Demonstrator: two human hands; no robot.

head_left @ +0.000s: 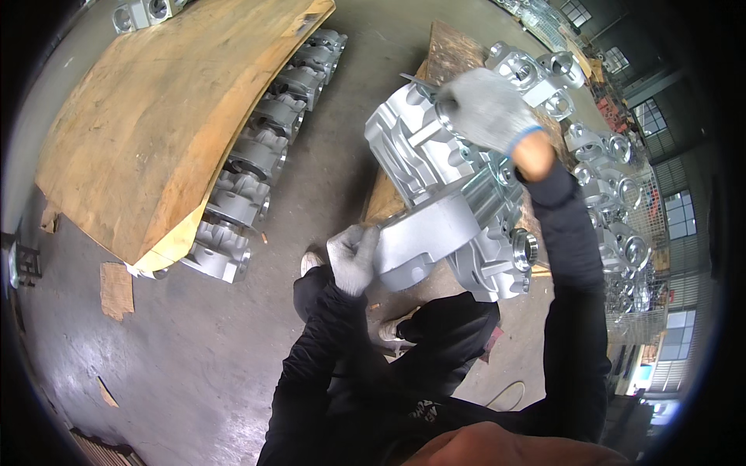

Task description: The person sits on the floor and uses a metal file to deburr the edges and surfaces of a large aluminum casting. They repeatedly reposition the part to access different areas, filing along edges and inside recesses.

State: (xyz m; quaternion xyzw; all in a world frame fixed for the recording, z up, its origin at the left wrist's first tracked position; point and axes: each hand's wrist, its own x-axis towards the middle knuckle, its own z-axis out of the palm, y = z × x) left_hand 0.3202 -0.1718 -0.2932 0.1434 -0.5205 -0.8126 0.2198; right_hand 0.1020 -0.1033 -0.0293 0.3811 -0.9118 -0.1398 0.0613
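In front of me is a silver metal casting (427,233) with a smooth rounded face, tilted among other ribbed castings. My left hand (353,256), in a grey glove, is closed at its near left edge, fingers curled against the metal. Farther off, my right hand (486,109), also gloved, forms a fist over the upper end of a ribbed casting (412,147). A thin bar-like tool (418,79) pokes out from the left side of that fist; its kind is hard to make out. Below right sits another casting (489,264) with a round ringed opening.
A wooden sheet (171,116) lies on a row of castings (256,151) at left. More castings (536,74) stand on boards at far right, beside a wire cage (645,210). Cardboard (116,291) lies on the concrete floor (194,342). My feet are beneath the work.
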